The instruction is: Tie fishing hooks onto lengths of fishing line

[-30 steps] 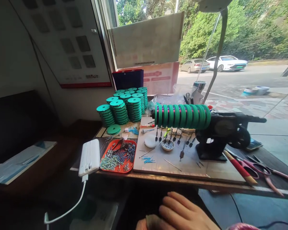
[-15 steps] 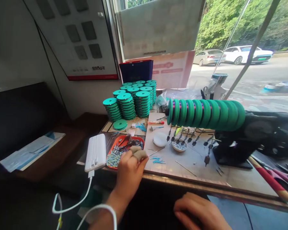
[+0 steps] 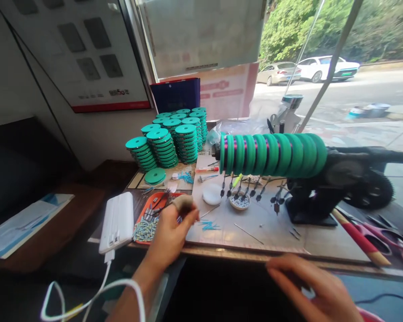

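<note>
My left hand (image 3: pixel 170 232) hovers over the right part of an orange tray (image 3: pixel 144 213) full of small blue and silver pieces. Its fingers are pinched together, with cloth guards on thumb and forefinger; what they hold is too small to make out. My right hand (image 3: pixel 310 286) is low at the table's front edge, fingers loosely curled, blurred, and nothing shows in it. On the work board (image 3: pixel 268 223) stands a black winder (image 3: pixel 322 188) carrying a row of green spools (image 3: pixel 272 154), with small weights hanging on lines beneath.
Stacks of green spools (image 3: pixel 169 141) stand at the back left. A white power bank (image 3: pixel 116 221) with a cable lies left of the tray. A small bowl of beads (image 3: pixel 239 201), a white disc (image 3: pixel 211 194), pink scissors (image 3: pixel 386 235) and a red-handled tool (image 3: pixel 356 236) lie on the table.
My left hand came up from below to the tray and pinched over its right side. My right hand rose from my lap toward the table edge. The view shifted closer.
</note>
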Demonstrator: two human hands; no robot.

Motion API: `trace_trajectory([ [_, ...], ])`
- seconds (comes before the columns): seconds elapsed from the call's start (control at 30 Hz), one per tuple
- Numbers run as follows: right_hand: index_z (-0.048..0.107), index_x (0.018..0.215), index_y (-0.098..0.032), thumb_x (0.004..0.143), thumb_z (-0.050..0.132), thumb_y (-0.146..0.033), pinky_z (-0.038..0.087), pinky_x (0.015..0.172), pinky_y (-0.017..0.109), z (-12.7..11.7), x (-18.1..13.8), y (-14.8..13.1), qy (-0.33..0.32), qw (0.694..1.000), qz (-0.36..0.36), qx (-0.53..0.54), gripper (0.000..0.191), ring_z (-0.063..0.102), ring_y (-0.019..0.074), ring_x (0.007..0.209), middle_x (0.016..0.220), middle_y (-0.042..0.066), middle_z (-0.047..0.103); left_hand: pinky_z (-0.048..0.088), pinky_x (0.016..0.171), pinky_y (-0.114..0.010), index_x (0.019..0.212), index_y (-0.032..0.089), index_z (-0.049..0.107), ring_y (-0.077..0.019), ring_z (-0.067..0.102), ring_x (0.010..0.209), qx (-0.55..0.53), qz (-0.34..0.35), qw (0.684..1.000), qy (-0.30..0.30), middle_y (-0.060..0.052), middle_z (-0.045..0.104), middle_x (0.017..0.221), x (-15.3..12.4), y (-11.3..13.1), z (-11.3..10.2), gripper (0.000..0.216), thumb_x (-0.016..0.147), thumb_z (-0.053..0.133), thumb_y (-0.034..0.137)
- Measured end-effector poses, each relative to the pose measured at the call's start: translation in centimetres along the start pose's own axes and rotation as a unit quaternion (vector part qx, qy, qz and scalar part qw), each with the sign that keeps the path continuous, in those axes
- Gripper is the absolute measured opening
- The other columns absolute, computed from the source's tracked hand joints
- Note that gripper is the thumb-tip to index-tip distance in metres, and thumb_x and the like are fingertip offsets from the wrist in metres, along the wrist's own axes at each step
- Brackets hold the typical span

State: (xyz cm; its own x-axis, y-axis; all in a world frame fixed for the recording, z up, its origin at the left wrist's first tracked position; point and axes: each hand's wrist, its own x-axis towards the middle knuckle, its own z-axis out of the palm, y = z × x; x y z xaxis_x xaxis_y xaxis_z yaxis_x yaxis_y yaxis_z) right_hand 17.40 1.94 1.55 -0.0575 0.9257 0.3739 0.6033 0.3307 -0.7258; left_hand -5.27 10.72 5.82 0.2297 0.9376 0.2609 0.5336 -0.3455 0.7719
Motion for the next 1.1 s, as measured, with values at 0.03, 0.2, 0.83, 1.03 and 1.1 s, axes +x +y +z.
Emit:
trace_trajectory([
  [0.03, 0.062, 0.077, -0.023, 0.08, 0.052, -0.031, 0.047, 0.056, 0.019, -0.4, 0.4, 0.3, 0.034, 0.999, 0.01, -0.024, 0.012, 0.063, 0.0146, 0.062, 0.07, 0.0, 0.068, 0.044, 0.057, -0.023, 0.079, 0.018, 0.051, -0.0119, 0.053, 0.059, -0.141, -0.047, 0.989, 0.028, 0.002, 0.055, 0.064, -1.1, 0.2, 0.4, 0.005, 0.081, 0.05, 0.022],
  [0.2, 0.064, 0.076, -0.019, 0.081, 0.047, -0.029, 0.048, 0.06, 0.027, -1.2, 3.5, 2.0, 0.053, 0.99, -0.006, -0.132, 0.02, 0.064, 0.0187, 0.066, 0.073, 0.005, 0.068, 0.045, 0.057, -0.018, 0.081, 0.017, 0.064, -0.0088, 0.055, 0.055, -0.408, -0.203, 0.889, 0.034, 0.001, 0.065, 0.061, -6.6, 0.7, 4.0, 0.019, 0.064, 0.071, 0.02],
  [0.83, 0.064, 0.074, -0.02, 0.082, 0.042, -0.024, 0.041, 0.052, 0.024, -0.2, 6.3, 3.2, -0.109, 0.939, -0.061, -0.319, 0.024, 0.062, 0.0166, 0.06, 0.069, 0.003, 0.064, 0.041, 0.046, -0.017, 0.055, 0.016, 0.068, -0.0092, 0.053, 0.044, -0.395, -0.257, 0.878, 0.091, -0.001, 0.064, 0.047, -9.1, 1.1, 7.2, 0.021, 0.052, 0.077, 0.034],
  [1.03, 0.06, 0.072, -0.018, 0.083, 0.036, -0.022, 0.041, 0.055, 0.027, -0.6, 5.9, 1.8, -0.089, 0.953, -0.031, -0.287, 0.026, 0.058, 0.0181, 0.061, 0.071, 0.007, 0.062, 0.041, 0.049, -0.02, 0.058, 0.016, 0.068, -0.0112, 0.052, 0.047, -0.351, -0.218, 0.905, 0.098, -0.001, 0.063, 0.05, -9.0, 1.2, 7.3, 0.014, 0.058, 0.073, 0.03],
  [1.1, 0.059, 0.074, -0.018, 0.082, 0.041, -0.028, 0.042, 0.057, 0.027, -1.4, 5.0, 0.5, -0.05, 0.989, 0.009, -0.138, 0.022, 0.057, 0.0177, 0.063, 0.07, 0.005, 0.061, 0.041, 0.05, -0.02, 0.058, 0.017, 0.068, -0.0117, 0.052, 0.049, -0.333, -0.205, 0.915, 0.104, -0.001, 0.063, 0.052, -8.8, 1.6, 7.3, 0.011, 0.059, 0.072, 0.027],
])
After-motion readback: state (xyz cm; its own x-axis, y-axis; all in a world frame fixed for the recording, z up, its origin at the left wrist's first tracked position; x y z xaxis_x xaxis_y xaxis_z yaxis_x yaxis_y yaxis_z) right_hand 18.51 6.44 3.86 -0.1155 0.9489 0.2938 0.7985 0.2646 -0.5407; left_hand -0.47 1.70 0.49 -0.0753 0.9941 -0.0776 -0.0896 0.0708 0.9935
